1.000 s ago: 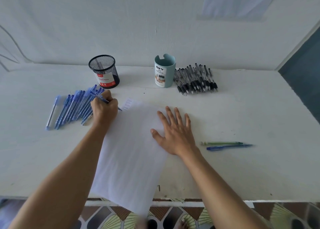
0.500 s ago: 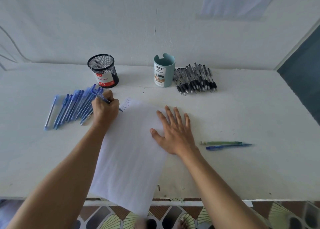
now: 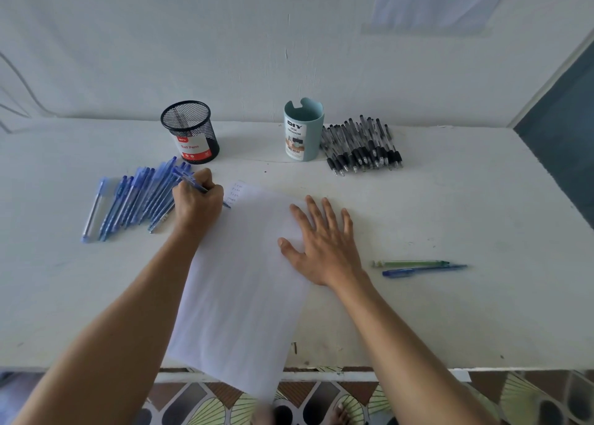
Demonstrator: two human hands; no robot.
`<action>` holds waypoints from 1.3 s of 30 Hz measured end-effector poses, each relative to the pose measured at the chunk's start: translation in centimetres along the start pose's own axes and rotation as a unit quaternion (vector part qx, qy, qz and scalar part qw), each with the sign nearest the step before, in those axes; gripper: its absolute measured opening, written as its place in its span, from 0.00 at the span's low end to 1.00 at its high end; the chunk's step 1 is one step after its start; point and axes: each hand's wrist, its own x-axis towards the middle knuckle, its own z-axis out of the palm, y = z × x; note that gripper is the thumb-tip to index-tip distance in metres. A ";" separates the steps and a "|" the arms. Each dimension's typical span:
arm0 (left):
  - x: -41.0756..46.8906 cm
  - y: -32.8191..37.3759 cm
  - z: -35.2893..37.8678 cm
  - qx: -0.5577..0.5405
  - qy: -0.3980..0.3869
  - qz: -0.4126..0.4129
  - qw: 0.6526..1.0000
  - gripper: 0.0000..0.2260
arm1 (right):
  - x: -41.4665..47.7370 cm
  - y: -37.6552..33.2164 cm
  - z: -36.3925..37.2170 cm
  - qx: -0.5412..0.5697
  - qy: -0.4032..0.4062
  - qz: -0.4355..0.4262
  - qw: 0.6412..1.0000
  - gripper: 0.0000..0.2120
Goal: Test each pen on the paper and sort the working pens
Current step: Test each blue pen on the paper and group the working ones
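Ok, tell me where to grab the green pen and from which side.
Pinch the green pen from above, probably nearer its left end: it lies flat, and the blue pen on its near side crowds it most at the right end.

Bare table [image 3: 466, 321] is found on the right and along the near edge, broken only by a green pen [image 3: 411, 263] and a loose blue pen [image 3: 424, 269] laid side by side. The far edge is closed by the wall [image 3: 225, 54], before which a mesh cup [image 3: 191, 132], a teal organizer [image 3: 303, 130] and a heap of black pens [image 3: 363, 148] are ranged, with a gap between cup and organizer. The left is barred by a spread of blue pens [image 3: 135, 202], with the left hand [image 3: 199, 206] and its held pen [image 3: 193, 183] just beside them. The centre is covered by the paper [image 3: 244, 296], on which the right hand [image 3: 324, 247] is laid flat.
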 end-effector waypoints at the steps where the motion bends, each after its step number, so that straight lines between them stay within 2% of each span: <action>1: 0.1 -0.2 0.0 -0.003 0.012 -0.006 1.000 0.07 | 0.0 0.0 0.0 0.000 -0.001 0.000 1.000 0.35; 6: 0.8 -1.0 -0.3 -0.089 0.119 -0.084 0.985 0.06 | 0.1 0.0 -0.1 0.003 -0.003 0.003 1.000 0.36; 10: 0.4 -0.2 -0.2 -0.130 0.164 -0.078 0.975 0.01 | -0.1 0.0 -0.2 0.005 -0.005 0.005 1.000 0.35; 14: 0.3 0.3 -0.4 -0.103 0.149 -0.056 0.982 0.15 | -0.1 -0.1 -0.2 0.005 -0.010 0.006 1.000 0.35; 20: -0.3 0.7 -1.6 -0.040 0.037 -0.009 0.998 0.16 | -0.2 0.0 -0.3 0.003 -0.012 0.006 1.000 0.35; 21: -0.4 0.9 -1.9 -0.002 0.012 0.003 1.000 0.15 | -0.1 -0.1 -0.2 0.002 -0.011 0.006 1.000 0.35; 23: -0.1 0.6 -2.6 0.154 -0.052 0.022 0.986 0.12 | -0.1 0.0 -0.1 0.002 -0.008 0.004 1.000 0.35; 25: 0.0 0.3 -3.1 0.314 -0.119 0.038 0.941 0.16 | -0.1 0.0 -0.1 0.003 -0.007 0.004 1.000 0.35; 27: -0.2 0.1 -3.4 0.369 -0.150 0.021 0.917 0.21 | -0.1 0.0 -0.1 0.002 -0.009 0.004 1.000 0.35; 30: -0.3 -0.1 -3.5 0.348 -0.114 -0.001 0.930 0.19 | -0.1 0.0 -0.1 0.001 -0.009 0.004 1.000 0.35; 34: 0.0 -0.7 -3.9 0.293 -0.045 -0.002 0.955 0.11 | -0.1 0.0 -0.1 0.003 -0.006 0.004 1.000 0.35; 36: 0.0 -0.9 -4.2 0.278 -0.020 0.001 0.960 0.06 | -0.1 0.0 -0.2 0.003 -0.004 0.004 1.000 0.35; 39: -0.1 -1.4 -4.6 0.269 -0.004 0.008 0.963 0.04 | -0.1 0.0 -0.2 0.001 -0.003 0.004 1.000 0.35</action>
